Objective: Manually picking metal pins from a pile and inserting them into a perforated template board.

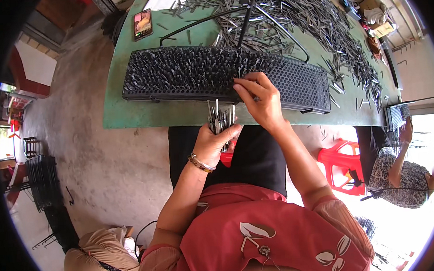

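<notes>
On the green table's near edge lies a long black perforated rack (305,78). Slim dark pieces (175,72) stand upright in its left and middle holes, while the holes toward the right end are bare. My left hand (211,144) is closed round a bundle of slim dark and silvery strips (220,122), held just below the table edge with their ends up. Over the rack's middle, at the border of the filled part, my right hand (260,100) pinches with thumb and fingertips. Whatever is between those fingertips is too small to make out.
A big heap of loose strips (313,15) covers the back and right of the green table (129,112). Thin metal rods (202,21) rise behind the rack. A phone (143,25) lies back left. Right are a red stool (342,166) and another person (398,181); someone sits lower left.
</notes>
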A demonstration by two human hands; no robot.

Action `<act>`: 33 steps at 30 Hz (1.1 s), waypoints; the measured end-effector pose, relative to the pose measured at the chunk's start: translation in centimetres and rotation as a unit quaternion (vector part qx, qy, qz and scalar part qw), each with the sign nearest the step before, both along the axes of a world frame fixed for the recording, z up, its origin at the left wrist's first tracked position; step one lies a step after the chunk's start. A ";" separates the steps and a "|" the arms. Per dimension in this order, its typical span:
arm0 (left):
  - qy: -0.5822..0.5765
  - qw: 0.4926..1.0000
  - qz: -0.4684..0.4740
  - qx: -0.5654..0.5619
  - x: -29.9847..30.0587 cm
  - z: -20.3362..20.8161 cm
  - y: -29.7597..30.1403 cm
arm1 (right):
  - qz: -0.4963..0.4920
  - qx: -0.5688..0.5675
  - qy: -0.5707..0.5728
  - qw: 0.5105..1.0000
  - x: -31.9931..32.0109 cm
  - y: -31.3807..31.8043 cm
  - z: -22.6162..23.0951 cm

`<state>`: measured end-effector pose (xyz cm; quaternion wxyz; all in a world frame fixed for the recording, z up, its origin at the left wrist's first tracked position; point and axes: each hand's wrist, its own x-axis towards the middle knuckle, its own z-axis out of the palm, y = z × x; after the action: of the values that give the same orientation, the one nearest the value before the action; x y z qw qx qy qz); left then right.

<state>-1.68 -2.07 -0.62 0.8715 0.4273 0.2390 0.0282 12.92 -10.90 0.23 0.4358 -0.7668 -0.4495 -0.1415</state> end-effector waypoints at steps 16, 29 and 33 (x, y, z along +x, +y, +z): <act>0.006 0.998 -0.066 -0.024 2.9 -2.2 -2.3 | -0.041 0.076 0.452 0.888 2.7 -4.3 2.4; 0.038 0.994 -0.035 -0.100 3.5 -2.0 -3.3 | -0.117 0.059 0.192 0.973 4.6 -2.5 0.6; 0.033 0.993 -0.036 -0.103 3.5 -2.2 -3.4 | -0.110 0.064 0.181 0.975 5.1 -2.9 0.5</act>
<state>1.86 -5.46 -2.81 0.9029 0.3445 0.2536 -0.0425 18.05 -13.79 0.74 0.5399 -0.7949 -0.2664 -0.0756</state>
